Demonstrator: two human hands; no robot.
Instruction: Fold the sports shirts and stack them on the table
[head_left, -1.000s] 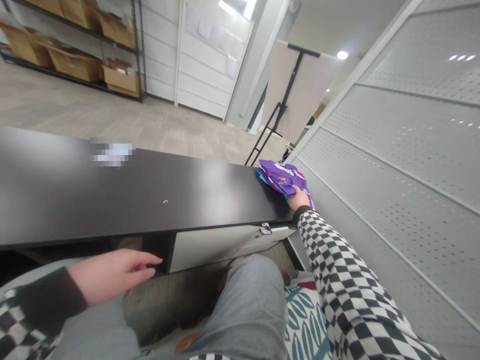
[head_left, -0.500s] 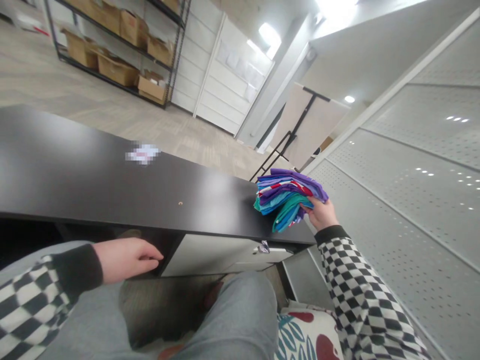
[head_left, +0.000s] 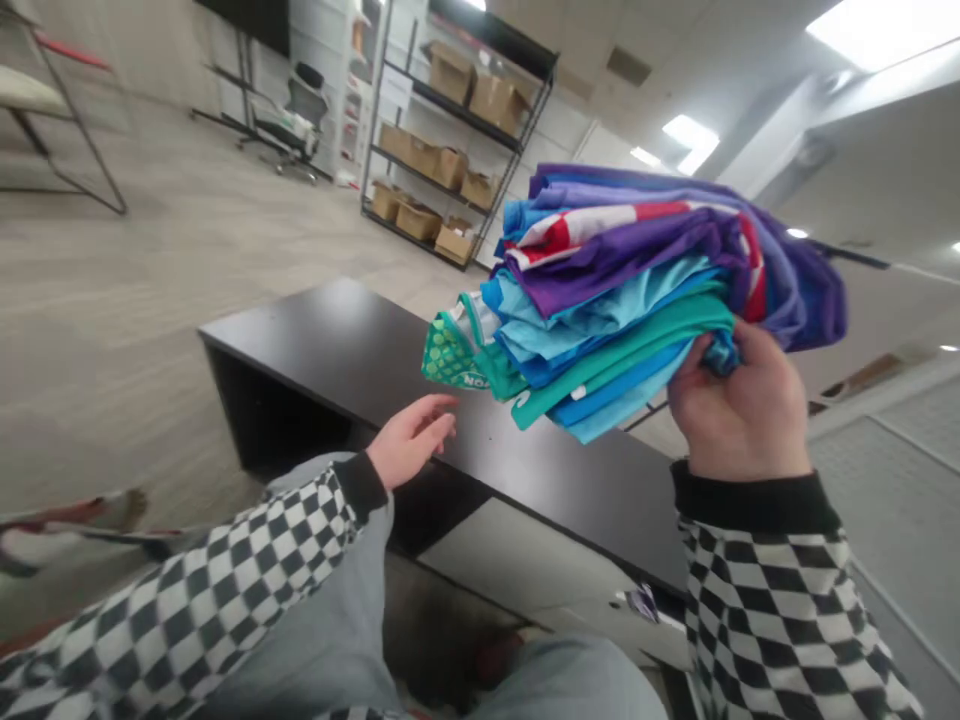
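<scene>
My right hand [head_left: 750,410] is closed on the near edge of a thick stack of folded cloths [head_left: 622,290], held up above the black tabletop [head_left: 307,330]. The layers are purple, red and white, several blues and teal. From the stack's left end droops a green patterned piece [head_left: 454,350] with white lettering, only partly readable. Over the front edge of the tabletop, my left hand [head_left: 416,440] is empty, its fingers stretched out and slightly apart, below and left of that green piece. The stack hides part of the tabletop behind it.
Below the tabletop are dark open compartments and a white panel [head_left: 517,560]. A black shelf rack [head_left: 465,130] with cardboard boxes stands across the floor. An office chair [head_left: 296,120] is farther left, and a grey perforated partition [head_left: 885,490] rises at the right.
My right hand has raised the stack off the tabletop, closer to the camera. My left hand has moved right and up toward the stack. The view has turned left.
</scene>
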